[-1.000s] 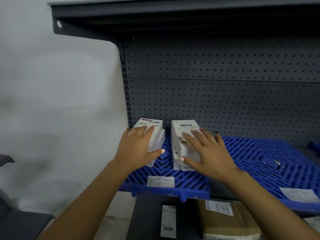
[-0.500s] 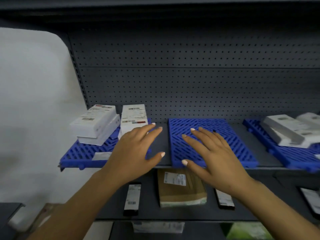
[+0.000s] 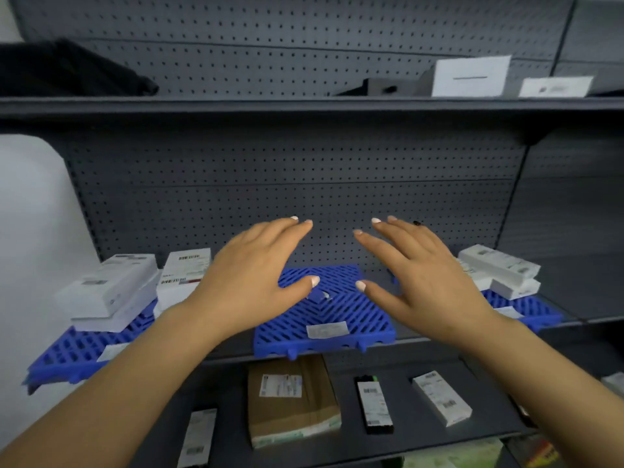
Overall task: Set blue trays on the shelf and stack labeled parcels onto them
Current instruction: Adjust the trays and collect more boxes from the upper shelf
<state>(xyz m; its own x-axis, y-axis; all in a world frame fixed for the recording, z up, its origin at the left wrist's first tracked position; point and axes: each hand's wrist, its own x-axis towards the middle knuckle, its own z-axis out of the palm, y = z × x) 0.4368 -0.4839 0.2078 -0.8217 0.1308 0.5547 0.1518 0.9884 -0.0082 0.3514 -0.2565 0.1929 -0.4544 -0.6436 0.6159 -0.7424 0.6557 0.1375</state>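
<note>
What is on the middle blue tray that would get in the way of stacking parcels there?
Nothing visible: the middle blue tray holds no parcels, only a flat label at its front edge. Both open hands, left hand and right hand, hover in front.

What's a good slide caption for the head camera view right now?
Both open hands, left hand and right hand, hover over the bare middle blue tray; white parcels sit stacked on the left tray.

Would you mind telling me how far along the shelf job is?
Three trays are on the shelf. The left tray and right tray already carry white parcels. The middle tray carries none. Left hand and right hand hover open, holding nothing. Filling it remains.
</note>
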